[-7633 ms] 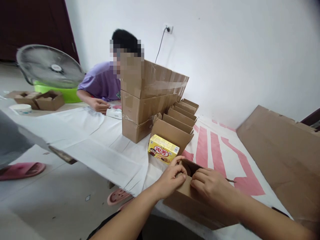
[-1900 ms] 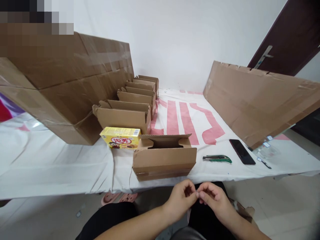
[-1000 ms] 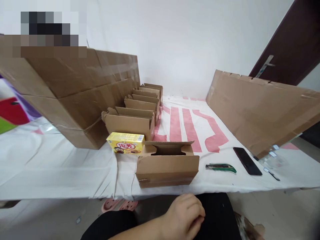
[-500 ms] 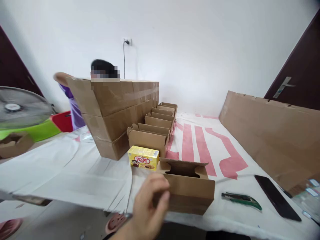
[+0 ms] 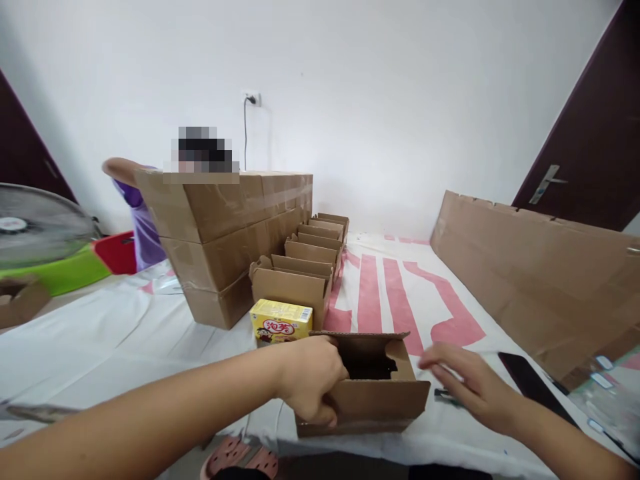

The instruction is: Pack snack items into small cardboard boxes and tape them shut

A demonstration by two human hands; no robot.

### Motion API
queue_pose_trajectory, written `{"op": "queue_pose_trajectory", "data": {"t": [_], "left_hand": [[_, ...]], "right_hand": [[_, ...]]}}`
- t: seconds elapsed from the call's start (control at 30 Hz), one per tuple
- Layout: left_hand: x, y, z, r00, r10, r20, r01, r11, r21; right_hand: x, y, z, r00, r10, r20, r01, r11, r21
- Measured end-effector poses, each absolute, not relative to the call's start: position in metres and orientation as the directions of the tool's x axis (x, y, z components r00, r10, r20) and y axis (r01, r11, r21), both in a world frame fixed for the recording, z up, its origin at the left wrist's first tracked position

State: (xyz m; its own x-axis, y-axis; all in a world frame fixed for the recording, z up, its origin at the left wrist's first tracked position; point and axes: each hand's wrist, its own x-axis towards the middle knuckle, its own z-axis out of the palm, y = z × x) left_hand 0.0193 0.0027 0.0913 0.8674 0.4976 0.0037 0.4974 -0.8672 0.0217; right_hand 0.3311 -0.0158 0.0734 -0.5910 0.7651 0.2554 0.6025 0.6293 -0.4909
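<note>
Table (image 5: 125,340): white-covered, with red stripes.
Box (image 5: 380,400): near middle, flaps not yet closed.
Left hand (image 5: 313,373): narrow grip on box's left end.
Right hand (image 5: 470,380): fingers loose, apart from box, partly hiding cutter (image 5: 443,395).
Row (image 5: 287,287): far boxes also unclosed; left stack (image 5: 220,260) looks taped.
Carton (image 5: 283,320): just beyond left hand, may hinder it.

The head view looks forward and down over the nearby table (image 5: 125,337).

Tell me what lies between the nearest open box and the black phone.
The right hand and, partly hidden by it, a cutter, as the head view shows.
</note>
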Motion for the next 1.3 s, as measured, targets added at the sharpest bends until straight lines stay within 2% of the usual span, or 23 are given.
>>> {"op": "queue_pose_trajectory", "data": {"t": [0.1, 0.2, 0.33, 0.43, 0.63, 0.77, 0.9, 1.07, 1.3], "left_hand": [[0.027, -0.006, 0.101, 0.901, 0.403, -0.162, 0.377, -0.91, -0.169], [0.021, -0.014, 0.109, 0.886, 0.431, -0.171, 0.375, -0.883, -0.281], [0.0, -0.02, 0.107, 0.82, 0.551, -0.153, 0.474, -0.804, -0.359], [-0.008, -0.025, 0.096, 0.79, 0.598, -0.136, 0.525, -0.773, -0.355], [-0.004, -0.045, 0.069, 0.772, 0.624, -0.119, 0.525, -0.733, -0.433], [-0.006, -0.052, 0.061, 0.784, 0.616, -0.082, 0.538, -0.739, -0.404], [-0.008, -0.049, 0.058, 0.759, 0.651, -0.021, 0.606, -0.718, -0.343], [-0.005, -0.048, 0.064, 0.756, 0.651, -0.071, 0.595, -0.728, -0.34], [0.004, -0.05, 0.069, 0.692, 0.705, -0.157, 0.633, -0.696, -0.339]], "right_hand": [[0.263, 0.012, 0.103, -0.834, 0.548, 0.067, 0.48, 0.78, -0.401], [0.234, 0.028, 0.111, -0.867, 0.446, -0.222, 0.494, 0.826, -0.272], [0.237, 0.03, 0.118, -0.684, 0.581, -0.441, 0.637, 0.77, 0.027], [0.242, 0.025, 0.124, -0.519, 0.669, -0.531, 0.723, 0.675, 0.144], [0.222, 0.021, 0.108, -0.516, 0.617, -0.594, 0.647, 0.735, 0.202], [0.199, 0.022, 0.098, -0.471, 0.538, -0.699, 0.651, 0.747, 0.136], [0.181, 0.02, 0.088, -0.538, 0.529, -0.656, 0.583, 0.796, 0.163], [0.177, 0.023, 0.078, -0.548, 0.512, -0.661, 0.547, 0.817, 0.18], [0.188, 0.022, 0.11, -0.638, 0.571, -0.517, 0.564, 0.804, 0.191]]}}
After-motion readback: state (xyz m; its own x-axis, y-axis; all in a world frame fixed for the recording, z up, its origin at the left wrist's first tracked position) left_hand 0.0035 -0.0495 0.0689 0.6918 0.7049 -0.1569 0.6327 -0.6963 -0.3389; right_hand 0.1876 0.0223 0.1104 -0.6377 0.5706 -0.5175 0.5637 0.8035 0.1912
